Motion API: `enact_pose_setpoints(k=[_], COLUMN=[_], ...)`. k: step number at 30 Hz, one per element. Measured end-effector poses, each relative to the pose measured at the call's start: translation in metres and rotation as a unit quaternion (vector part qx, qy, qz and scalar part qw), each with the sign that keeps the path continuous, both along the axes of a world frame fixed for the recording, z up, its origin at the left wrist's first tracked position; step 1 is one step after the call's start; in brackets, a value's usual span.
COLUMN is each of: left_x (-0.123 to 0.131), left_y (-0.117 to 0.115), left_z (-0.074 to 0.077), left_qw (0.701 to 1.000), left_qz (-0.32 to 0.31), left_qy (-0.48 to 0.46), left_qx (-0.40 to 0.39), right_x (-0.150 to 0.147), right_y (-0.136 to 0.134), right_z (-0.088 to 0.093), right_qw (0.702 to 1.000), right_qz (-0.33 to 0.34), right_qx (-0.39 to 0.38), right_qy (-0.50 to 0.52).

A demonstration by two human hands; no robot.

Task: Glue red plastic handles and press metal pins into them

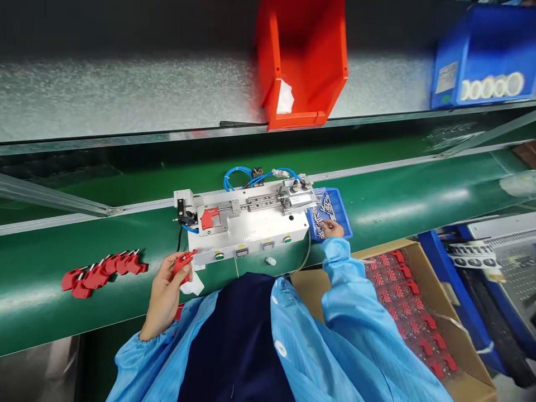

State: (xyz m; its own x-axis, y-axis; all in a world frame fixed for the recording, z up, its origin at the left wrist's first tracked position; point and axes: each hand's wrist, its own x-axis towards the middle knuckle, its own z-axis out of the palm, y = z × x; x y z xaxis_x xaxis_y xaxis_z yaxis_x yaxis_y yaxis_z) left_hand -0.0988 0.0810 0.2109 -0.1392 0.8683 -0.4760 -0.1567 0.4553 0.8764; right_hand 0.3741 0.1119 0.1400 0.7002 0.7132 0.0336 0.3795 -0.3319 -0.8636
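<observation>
My left hand [166,291] grips a red plastic part [182,267] just off the front left corner of a white machine [251,226]. Another red part [209,218] lies in the machine's fixture, beneath a metal rod. Over on the right, my right hand [333,228] reaches into a blue tray [345,223] of small metal pins [327,206]. Its fingers are pressed together among the pins; what they hold, if anything, is too small to make out.
Several red parts with metal pins [100,272] lie in a row on the green surface [37,301] at left. An open carton [464,346] of red parts stands at lower right. Above, a shelf [167,100] bears a red bin [307,78] and a blue bin [448,72].
</observation>
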Motion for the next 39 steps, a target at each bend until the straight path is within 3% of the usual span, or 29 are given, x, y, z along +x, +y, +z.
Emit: enact_pose_setpoints(k=[5,10,13,17,25,29,33,39], left_x=[0.007,0.017,0.019,0.014,-0.001,-0.005,-0.006,-0.009], left_y=[0.016,0.020,0.016,0.003,-0.017,-0.015,-0.011,-0.010], left_z=[-0.004,-0.005,-0.003,-0.004,-0.010,-0.011,-0.010,-0.010], left_qw=[1.000,0.996,0.995,0.996,0.996,0.995,0.993,0.992], left_qz=[-0.025,-0.083,-0.094,-0.075,-0.027,-0.009,-0.028,-0.038], left_qy=[-0.008,-0.024,-0.026,-0.042,-0.070,-0.084,-0.098,-0.102], left_qx=[-0.003,0.019,0.031,0.032,0.041,0.042,0.053,0.065], right_x=[-0.004,-0.038,-0.064,-0.096,-0.153,-0.177,-0.207,-0.234], right_y=[-0.021,-0.041,-0.045,-0.038,-0.004,0.027,0.075,0.128], right_z=[0.019,0.052,0.072,0.087,0.095,0.087,0.065,0.037], right_qw=[0.999,0.994,0.979,0.945,0.908,0.909,0.916,0.899], right_qz=[-0.032,-0.017,0.025,0.122,0.229,0.299,0.395,0.421], right_qx=[0.021,0.088,0.122,0.079,0.032,0.033,0.021,0.002], right_qy=[0.028,0.068,0.161,0.292,0.350,0.287,0.070,-0.119])
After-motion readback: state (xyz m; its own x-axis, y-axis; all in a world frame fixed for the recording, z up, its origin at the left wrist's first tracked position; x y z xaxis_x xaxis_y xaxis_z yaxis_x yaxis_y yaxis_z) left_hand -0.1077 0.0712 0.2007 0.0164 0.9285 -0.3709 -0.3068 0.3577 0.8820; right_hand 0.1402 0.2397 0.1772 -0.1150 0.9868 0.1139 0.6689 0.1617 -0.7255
